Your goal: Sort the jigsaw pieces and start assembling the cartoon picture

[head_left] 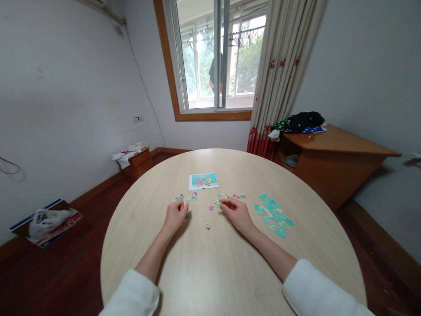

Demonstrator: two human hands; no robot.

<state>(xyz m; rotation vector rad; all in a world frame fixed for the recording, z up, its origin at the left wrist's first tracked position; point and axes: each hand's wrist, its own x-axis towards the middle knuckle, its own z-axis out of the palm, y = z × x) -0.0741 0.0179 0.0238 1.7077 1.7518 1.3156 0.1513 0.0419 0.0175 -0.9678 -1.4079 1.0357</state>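
My left hand [176, 215] rests on the round wooden table [230, 272] with its fingers curled; a small greenish puzzle piece [187, 215] peeks out at its fingertips. My right hand [234, 209] lies to the right, fingers pinched together beside a small cluster of coloured puzzle pieces [217, 202]. One loose piece [208, 225] lies between the hands. A printed reference picture [203, 180] lies further back. More small pieces [186, 197] sit in front of it.
A spread of several teal puzzle pieces [273, 214] lies to the right of my right hand. A wooden desk [332, 153] with clothes stands at the right, a window [217, 57] behind, a bag [46, 219] on the floor at left.
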